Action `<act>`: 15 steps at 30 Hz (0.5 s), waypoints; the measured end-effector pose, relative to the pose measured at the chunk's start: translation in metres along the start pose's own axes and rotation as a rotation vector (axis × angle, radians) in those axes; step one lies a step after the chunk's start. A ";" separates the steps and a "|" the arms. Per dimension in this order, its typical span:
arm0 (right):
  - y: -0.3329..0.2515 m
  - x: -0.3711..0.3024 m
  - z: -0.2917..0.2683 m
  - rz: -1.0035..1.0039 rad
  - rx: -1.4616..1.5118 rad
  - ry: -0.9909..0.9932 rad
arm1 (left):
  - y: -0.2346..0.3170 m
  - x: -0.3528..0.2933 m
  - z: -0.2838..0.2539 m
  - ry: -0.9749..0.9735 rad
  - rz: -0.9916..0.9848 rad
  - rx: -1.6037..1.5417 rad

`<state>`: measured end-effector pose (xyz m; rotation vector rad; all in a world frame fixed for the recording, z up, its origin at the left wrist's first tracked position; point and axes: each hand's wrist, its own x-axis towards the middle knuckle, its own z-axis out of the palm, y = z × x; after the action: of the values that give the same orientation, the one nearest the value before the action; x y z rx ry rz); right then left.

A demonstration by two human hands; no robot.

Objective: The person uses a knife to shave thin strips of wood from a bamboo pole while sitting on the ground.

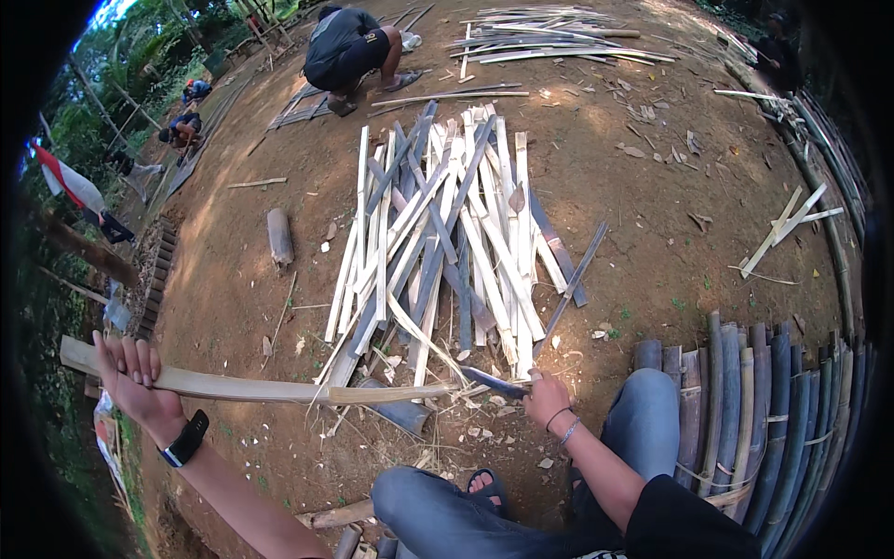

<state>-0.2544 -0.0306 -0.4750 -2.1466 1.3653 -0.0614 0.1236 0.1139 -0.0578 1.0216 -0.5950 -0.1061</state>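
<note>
My left hand point(140, 377), with a dark watch on its wrist, is closed round a long pale bamboo strip point(242, 385) near its left end. The strip runs level across in front of me. My right hand point(549, 401) is shut on a knife, its handle mostly hidden in the fist. The dark knife blade point(492, 381) points left, at the right end of the strip. Whether the edge touches the strip I cannot tell. Beyond the strip lies a big loose pile of split bamboo strips point(445, 214), pale and dark ones crossing each other.
Upright bamboo pieces point(726, 410) stand in a row by my right knee. A short bamboo log point(279, 236) lies left of the pile, another bamboo section point(396, 407) under the strip. Farther off, a person point(349, 54) crouches near another strip stack point(559, 35). Shavings litter the dirt.
</note>
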 end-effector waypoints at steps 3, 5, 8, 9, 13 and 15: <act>-0.031 -0.032 -0.088 -0.318 0.130 0.025 | -0.004 0.011 0.021 0.187 0.026 0.117; -0.009 -0.080 -0.135 -0.369 0.064 0.078 | -0.013 0.015 0.047 0.258 0.017 0.147; 0.042 -0.149 -0.155 -0.356 0.007 0.114 | -0.020 0.024 0.059 0.295 0.031 0.203; 0.056 -0.164 -0.160 -0.302 0.017 0.095 | -0.021 0.024 0.067 0.308 0.040 0.222; 0.108 -0.171 -0.160 -0.175 0.022 -0.388 | -0.022 0.026 0.074 0.391 0.088 0.323; 0.126 -0.155 -0.170 -0.362 0.015 -0.777 | -0.019 0.028 0.073 0.441 0.095 0.360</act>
<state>-0.4878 -0.0151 -0.3564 -2.0403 0.5257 0.5591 0.1134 0.0378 -0.0347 1.3138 -0.2603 0.3147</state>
